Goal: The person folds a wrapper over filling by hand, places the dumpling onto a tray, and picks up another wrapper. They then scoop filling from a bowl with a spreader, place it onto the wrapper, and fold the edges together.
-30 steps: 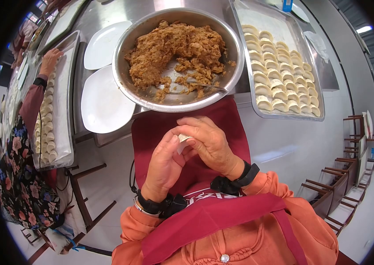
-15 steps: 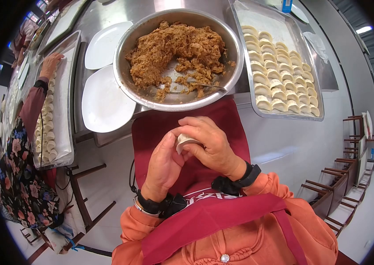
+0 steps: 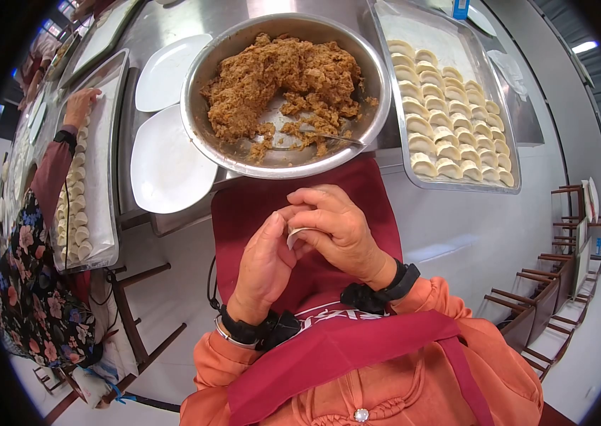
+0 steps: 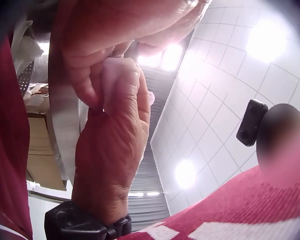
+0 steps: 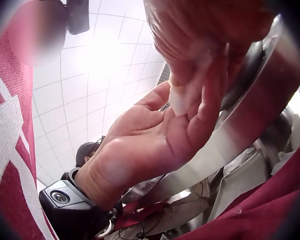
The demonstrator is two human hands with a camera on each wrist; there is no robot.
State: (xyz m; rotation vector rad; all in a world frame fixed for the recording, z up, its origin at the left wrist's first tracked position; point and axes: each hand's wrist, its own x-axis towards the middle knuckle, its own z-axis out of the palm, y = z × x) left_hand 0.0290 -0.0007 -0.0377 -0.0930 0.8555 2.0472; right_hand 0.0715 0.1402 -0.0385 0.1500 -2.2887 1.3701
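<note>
Ceiling lamps (image 4: 186,173) flare beyond the right hand (image 4: 115,145). Head view's rim bends black; wrist views blur close up.

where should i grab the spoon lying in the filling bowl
Pinch the spoon by its bare handle, near the free end that points toward the right rim of the bowl. Come from above on the right: its other end is sunk in the filling, and the handle lies low on the bare bowl bottom.

Steel table (image 3: 155,25): filling bowl (image 3: 188,113), dumpling tray (image 3: 414,28), two white plates (image 3: 165,167).
</note>
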